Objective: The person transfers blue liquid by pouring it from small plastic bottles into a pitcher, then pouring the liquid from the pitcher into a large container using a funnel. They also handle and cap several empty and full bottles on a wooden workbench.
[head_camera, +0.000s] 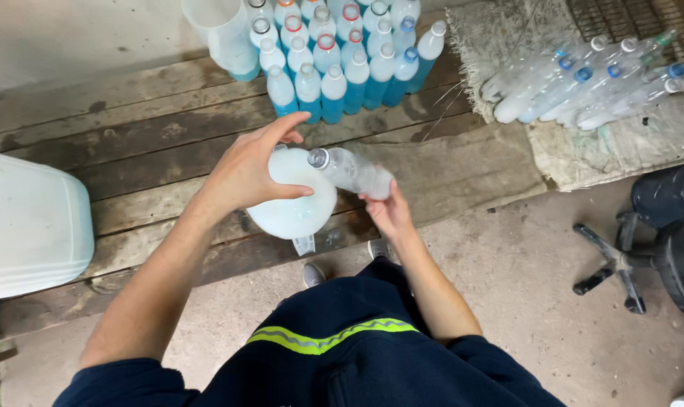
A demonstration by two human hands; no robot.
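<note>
My left hand (248, 169) grips the rim of a round white funnel-like vessel (297, 211) holding whitish liquid, its spout pointing down toward a clear bottle top (304, 243) below. My right hand (387, 211) holds an empty clear plastic bottle (353, 172), tilted with its open mouth at the vessel's upper rim. Both hands hover over the front edge of a wooden plank platform (154, 143).
Several filled bottles with blue liquid (342, 60) stand upright at the back, beside a translucent jug (221, 26). Several empty capped bottles (583, 83) lie on a sack at right. A large white canister (29, 222) sits left; an office chair base (621, 260) stands right.
</note>
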